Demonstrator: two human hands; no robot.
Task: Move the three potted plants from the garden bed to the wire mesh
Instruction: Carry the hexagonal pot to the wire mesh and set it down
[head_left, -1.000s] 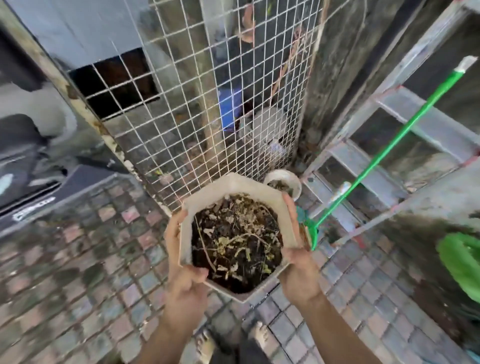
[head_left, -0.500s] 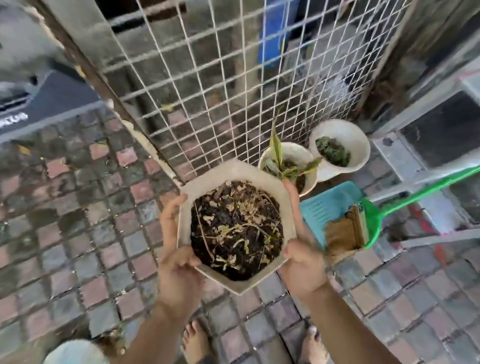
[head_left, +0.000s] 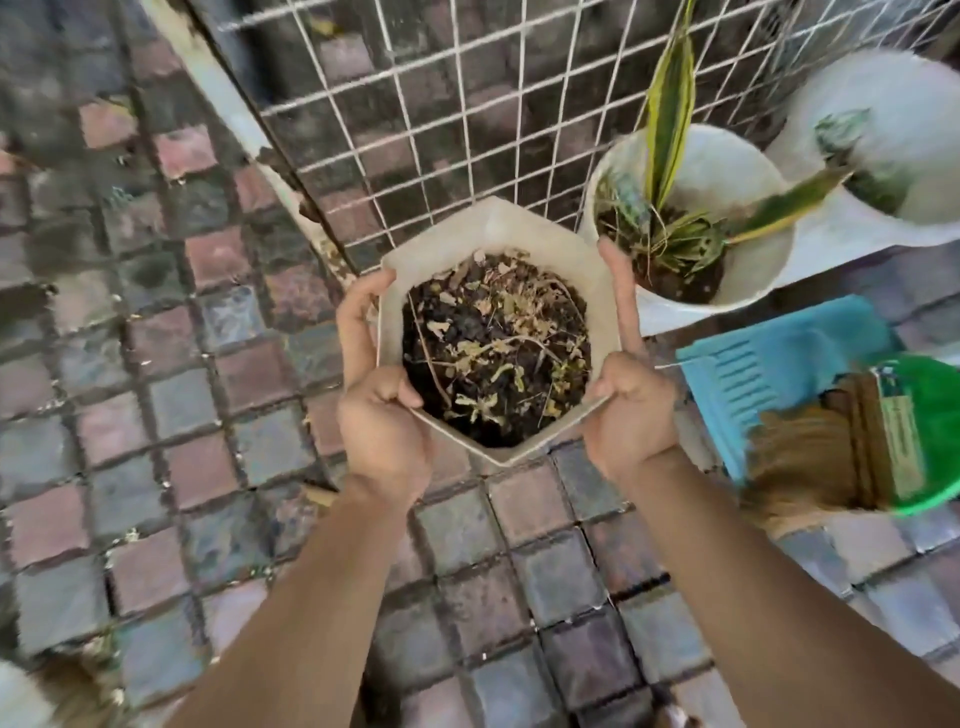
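I hold a pale hexagonal pot (head_left: 493, 234) of dark soil and dry leaves between both hands, low over the paving and close to the foot of the wire mesh (head_left: 447, 104). My left hand (head_left: 376, 405) grips its left rim, my right hand (head_left: 626, 395) its right rim. To the right, against the mesh, stands a round white pot (head_left: 727, 171) with a striped yellow-green plant. A second round white pot (head_left: 893, 145) with a small green plant stands beyond it at the far right.
A blue dustpan (head_left: 769, 364) lies on the paving right of the pot, with a green-backed brush (head_left: 893, 436) resting on it. The ground is wet red and grey paving blocks (head_left: 182, 415). The mesh's rusty frame bar (head_left: 249, 145) runs diagonally at the upper left.
The view has tilted down and moved closer to the ground. The hexagonal pot has come lower, beside the two white pots, still in both hands.
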